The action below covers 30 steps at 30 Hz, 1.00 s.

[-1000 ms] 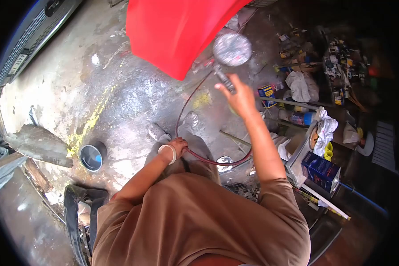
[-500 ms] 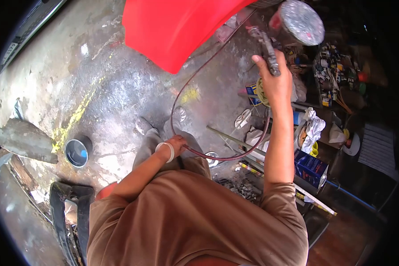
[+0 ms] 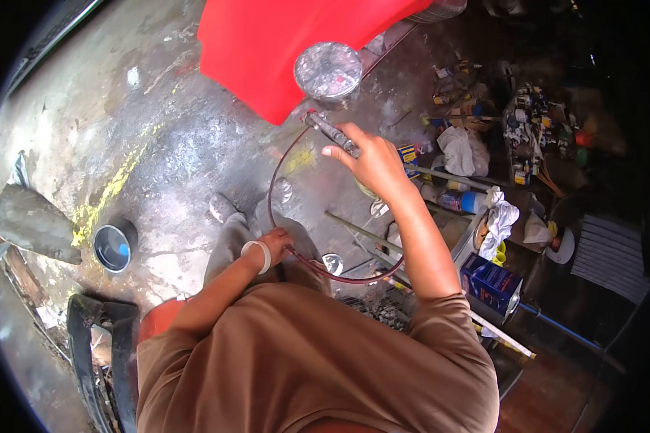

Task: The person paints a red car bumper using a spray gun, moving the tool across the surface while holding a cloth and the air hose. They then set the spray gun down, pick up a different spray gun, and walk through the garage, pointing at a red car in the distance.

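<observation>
My right hand (image 3: 377,164) is wrapped around the handle of a paint-stained spray gun (image 3: 334,134), thumb along its side. The gun's round, paint-spattered cup (image 3: 328,72) overlaps the lower edge of a glossy red body panel (image 3: 274,47) in this view. A dark red hose (image 3: 350,279) curves in a loop in front of my body. Near my waist, my left hand (image 3: 272,242) has its fingers closed around this hose; a pale band circles that wrist.
On the stained concrete floor stands a dark bucket (image 3: 115,247) with something blue inside. A blue metal can (image 3: 490,285), rods, crumpled paper (image 3: 502,216) and many small containers clutter the right side. Black trim pieces (image 3: 87,346) lie at lower left.
My right hand has swung left with the spray gun, bringing its cup from the upper right to the red panel's edge. The hose loop has shifted along; my left hand keeps its hold.
</observation>
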Tool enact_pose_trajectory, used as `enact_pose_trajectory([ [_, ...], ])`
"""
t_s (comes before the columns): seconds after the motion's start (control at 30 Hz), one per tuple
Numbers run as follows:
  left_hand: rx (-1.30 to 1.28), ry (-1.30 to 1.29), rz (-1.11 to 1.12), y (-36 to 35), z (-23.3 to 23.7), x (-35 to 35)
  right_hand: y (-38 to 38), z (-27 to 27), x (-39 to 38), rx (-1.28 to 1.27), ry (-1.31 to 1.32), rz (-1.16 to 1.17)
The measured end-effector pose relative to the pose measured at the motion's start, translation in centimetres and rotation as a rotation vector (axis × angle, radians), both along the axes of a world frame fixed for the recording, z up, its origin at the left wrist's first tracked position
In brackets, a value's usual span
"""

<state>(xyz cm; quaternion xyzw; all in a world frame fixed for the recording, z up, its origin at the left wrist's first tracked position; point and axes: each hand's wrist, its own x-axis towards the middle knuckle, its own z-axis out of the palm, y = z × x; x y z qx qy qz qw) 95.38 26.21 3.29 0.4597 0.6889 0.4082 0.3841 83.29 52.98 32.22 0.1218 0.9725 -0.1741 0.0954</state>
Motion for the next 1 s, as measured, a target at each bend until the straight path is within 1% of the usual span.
enact_pose_trajectory([
  [0.03, 0.003, -0.003, -0.004, 0.3, 0.0, 0.0, 0.0, 0.7, -0.4, 0.001, 0.003, -0.008],
  [0.07, 0.031, 0.002, 0.012, 0.6, 0.1, 0.1, 0.2, 1.9, -1.1, 0.032, -0.041, -0.072],
  [0.17, 0.087, 0.009, 0.038, 1.2, 2.1, -0.7, 2.8, 4.5, -2.5, 0.077, 0.14, -0.088],
  [0.27, 0.105, 0.009, 0.04, 2.2, 4.6, -1.7, 5.7, 8.1, -4.5, 0.019, 0.247, -0.222],
  [0.3, 0.123, 0.012, 0.053, 2.4, 5.6, -2.0, 6.9, 9.2, -5.2, 0.032, 0.319, -0.235],
  [0.33, 0.141, 0.016, 0.065, 2.7, 6.2, -2.2, 7.3, 11.2, -5.9, 0.002, 0.272, -0.322],
  [0.43, 0.132, 0.011, 0.083, 3.4, 6.8, -2.3, 9.8, 14.4, -7.3, 0.05, 0.468, -0.29],
  [0.57, 0.096, 0.004, 0.082, 3.5, 7.3, -2.4, 9.7, 17.7, -8.1, 0.141, 0.552, -0.328],
  [0.67, 0.075, 0.024, 0.094, 3.1, 6.6, -1.9, 9.0, 17.3, -8.7, 0.127, 0.492, -0.301],
  [0.73, 0.08, 0.045, 0.092, 2.9, 5.3, -1.2, 7.9, 15.8, -9.1, 0.12, 0.44, -0.262],
  [0.77, 0.068, 0.046, 0.095, 2.7, 4.7, -0.8, 6.8, 14.8, -9.2, 0.063, 0.456, -0.229],
  [0.83, 0.042, 0.045, 0.106, 2.2, 4.1, -0.2, 4.4, 13.4, -9.4, 0.113, 0.317, -0.232],
  [0.87, 0.033, 0.045, 0.099, 1.9, 3.8, 0.0, 4.7, 11.7, -9.6, 0.191, 0.322, -0.145],
  [0.9, 0.023, 0.044, 0.093, 1.7, 3.5, 0.1, 3.5, 10.6, -9.6, 0.164, 0.267, -0.143],
  [1.0, -0.021, 0.074, 0.07, 0.9, 2.5, 0.6, 0.4, 6.9, -9.6, 0.272, 0.183, -0.041],
])
